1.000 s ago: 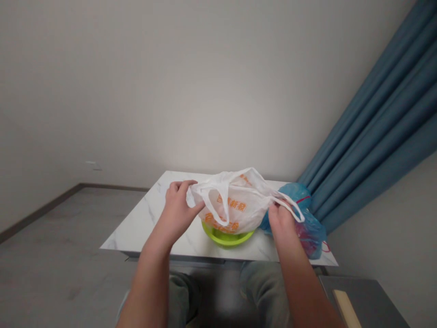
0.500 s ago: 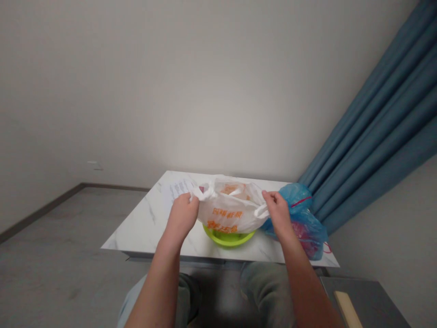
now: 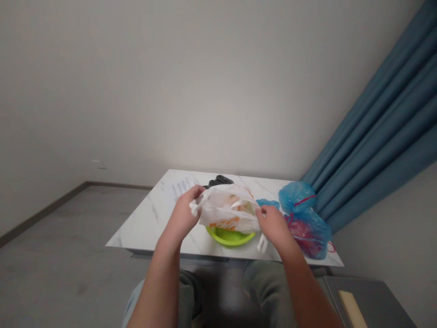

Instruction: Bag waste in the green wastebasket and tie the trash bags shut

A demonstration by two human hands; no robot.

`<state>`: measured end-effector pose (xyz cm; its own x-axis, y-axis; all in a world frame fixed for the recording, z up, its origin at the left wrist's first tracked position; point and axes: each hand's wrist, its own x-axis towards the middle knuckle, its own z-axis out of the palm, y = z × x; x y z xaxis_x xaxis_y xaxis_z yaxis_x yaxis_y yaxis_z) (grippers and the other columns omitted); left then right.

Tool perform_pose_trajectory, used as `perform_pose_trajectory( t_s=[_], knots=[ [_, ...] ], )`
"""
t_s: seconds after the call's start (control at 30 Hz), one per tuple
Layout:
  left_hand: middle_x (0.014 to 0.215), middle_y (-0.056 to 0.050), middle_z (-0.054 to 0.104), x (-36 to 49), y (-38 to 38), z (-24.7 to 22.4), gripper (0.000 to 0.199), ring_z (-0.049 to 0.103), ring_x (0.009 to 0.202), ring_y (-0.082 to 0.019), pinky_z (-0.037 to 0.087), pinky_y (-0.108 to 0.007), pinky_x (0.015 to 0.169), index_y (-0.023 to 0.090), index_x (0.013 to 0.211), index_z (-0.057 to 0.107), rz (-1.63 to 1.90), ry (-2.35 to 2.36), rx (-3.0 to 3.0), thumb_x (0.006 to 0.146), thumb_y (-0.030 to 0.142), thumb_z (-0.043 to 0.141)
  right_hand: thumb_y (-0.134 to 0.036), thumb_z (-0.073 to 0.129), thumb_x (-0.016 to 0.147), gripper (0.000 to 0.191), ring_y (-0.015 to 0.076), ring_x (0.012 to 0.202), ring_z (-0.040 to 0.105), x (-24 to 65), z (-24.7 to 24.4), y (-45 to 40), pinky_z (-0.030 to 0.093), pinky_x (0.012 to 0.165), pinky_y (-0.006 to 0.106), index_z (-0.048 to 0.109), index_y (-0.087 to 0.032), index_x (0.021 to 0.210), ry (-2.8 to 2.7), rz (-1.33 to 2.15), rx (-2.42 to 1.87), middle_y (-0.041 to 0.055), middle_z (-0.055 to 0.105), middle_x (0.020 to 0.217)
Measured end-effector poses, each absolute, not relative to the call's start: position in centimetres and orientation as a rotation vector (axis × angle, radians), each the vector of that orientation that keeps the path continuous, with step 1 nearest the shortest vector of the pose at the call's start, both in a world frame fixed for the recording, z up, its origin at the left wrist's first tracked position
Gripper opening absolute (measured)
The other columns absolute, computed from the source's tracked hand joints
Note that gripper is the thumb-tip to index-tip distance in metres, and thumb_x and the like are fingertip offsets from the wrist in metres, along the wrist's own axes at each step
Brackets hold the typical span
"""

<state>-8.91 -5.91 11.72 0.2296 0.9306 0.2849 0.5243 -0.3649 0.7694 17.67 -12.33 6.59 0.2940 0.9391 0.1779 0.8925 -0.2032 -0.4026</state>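
Note:
Stretched between my two hands is a white plastic bag (image 3: 218, 205) with orange printing. My left hand (image 3: 184, 212) is closed on its left side, where a knotted handle end sticks out. On the other side my right hand (image 3: 271, 223) grips the bag's edge, and a loose white handle dangles below the fingers. The bag's mouth is partly spread; what lies inside cannot be made out clearly. Directly under it stands a bright green bowl (image 3: 230, 239), its back part covered by the bag.
The white marble-patterned table (image 3: 139, 223) stands against the wall. Blue plastic bags (image 3: 297, 198) with red ties, one with something red inside, lie at its right. Behind the white bag are a black bundle (image 3: 220, 181) and a printed sheet (image 3: 175, 189). A blue curtain (image 3: 375, 132) hangs right.
Both hands have shifted their hold lower and inward on the bag, which has tilted and bunched up. The black bundle and a small blue piece behind it have come into sight.

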Motion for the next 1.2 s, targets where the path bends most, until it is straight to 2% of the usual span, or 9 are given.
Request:
perform_pose_trajectory(
  t_s=[0.07,0.23,0.4,0.47,0.6,0.77,1.0,1.13,1.2],
  knots=[
    [0.092,-0.004,0.071,-8.7,-6.0,11.4,0.025,0.065,0.084,-0.022,0.047,-0.028,0.071,0.021,0.096,0.061,0.948,1.286,1.983,0.076,0.024,0.046,-0.030,0.041,0.095,0.033,0.0238,0.084,0.061,17.6,7.6,-12.0,0.038,0.075,0.032,0.070,-0.017,0.088,-1.527,0.102,-2.157,0.0127,0.069,0.092],
    [0.099,-0.007,0.070,-8.2,-5.4,8.5,0.031,0.066,0.092,-0.026,0.049,-0.034,0.080,0.019,0.105,0.060,0.791,1.178,2.009,0.076,0.030,0.056,-0.026,0.031,0.098,0.037,0.0235,0.082,0.063,17.3,8.4,-11.2,0.036,0.070,0.030,0.067,-0.016,0.104,-1.300,0.044,-2.140,0.0139,0.071,0.092],
    [0.100,-0.010,0.073,-6.5,-4.1,5.4,0.033,0.067,0.097,-0.028,0.049,-0.037,0.087,0.017,0.097,0.066,0.834,1.205,1.839,0.087,0.043,0.050,-0.034,0.035,0.100,0.039,0.0254,0.085,0.067,16.6,7.3,-9.1,0.040,0.072,0.031,0.070,-0.014,0.097,-1.533,0.179,-2.257,0.0172,0.072,0.090],
    [0.099,-0.015,0.074,-5.9,-3.3,4.6,0.035,0.068,0.098,-0.031,0.049,-0.038,0.086,0.016,0.094,0.068,0.768,1.466,1.850,0.088,0.045,0.050,-0.035,0.037,0.100,0.041,0.0266,0.089,0.068,16.3,6.7,-7.9,0.043,0.074,0.032,0.071,-0.013,0.098,-1.608,0.234,-2.314,0.0183,0.072,0.093],
    [0.101,-0.017,0.074,-5.4,-1.0,3.4,0.027,0.069,0.098,-0.032,0.050,-0.035,0.079,0.017,0.097,0.069,0.560,1.936,1.959,0.088,0.032,0.050,-0.034,0.042,0.098,0.038,0.0284,0.096,0.069,15.4,4.7,-5.5,0.048,0.078,0.032,0.072,-0.011,0.102,-1.755,0.263,-2.409,0.0192,0.073,0.101],
    [0.109,-0.016,0.073,-5.5,1.9,1.4,0.032,0.068,0.104,-0.029,0.050,-0.032,0.080,0.018,0.108,0.068,0.458,1.983,1.935,0.091,0.038,0.049,-0.029,0.047,0.096,0.032,0.0270,0.100,0.069,14.7,1.4,-3.2,0.051,0.080,0.031,0.072,-0.011,0.105,-1.882,0.235,-2.434,0.0194,0.072,0.107],
    [0.096,-0.022,0.074,-5.4,6.2,0.0,0.045,0.070,0.099,-0.033,0.049,-0.030,0.075,0.009,0.092,0.073,0.390,1.897,1.816,0.090,0.049,0.052,-0.033,0.054,0.093,0.029,0.0267,0.098,0.069,16.9,1.6,-1.1,0.050,0.080,0.031,0.069,-0.012,0.106,-1.706,0.107,-2.415,0.0180,0.071,0.104],
    [0.087,-0.018,0.075,-5.6,8.0,-0.3,0.039,0.072,0.092,-0.031,0.049,-0.028,0.072,0.009,0.091,0.073,0.446,1.820,1.827,0.088,0.044,0.056,-0.021,0.055,0.088,0.019,0.0242,0.105,0.066,20.0,2.5,-0.4,0.047,0.084,0.028,0.071,-0.016,0.097,-1.519,0.408,-2.376,0.0156,0.072,0.107],
    [0.089,-0.016,0.075,-5.6,8.5,-0.6,0.033,0.071,0.092,-0.029,0.048,-0.027,0.073,0.010,0.094,0.073,0.497,1.778,1.847,0.089,0.038,0.056,-0.012,0.060,0.080,0.013,0.0242,0.096,0.069,21.7,2.7,-0.4,0.048,0.079,0.027,0.072,-0.013,0.085,-1.472,0.587,-2.388,0.0163,0.074,0.095]
  ],
)
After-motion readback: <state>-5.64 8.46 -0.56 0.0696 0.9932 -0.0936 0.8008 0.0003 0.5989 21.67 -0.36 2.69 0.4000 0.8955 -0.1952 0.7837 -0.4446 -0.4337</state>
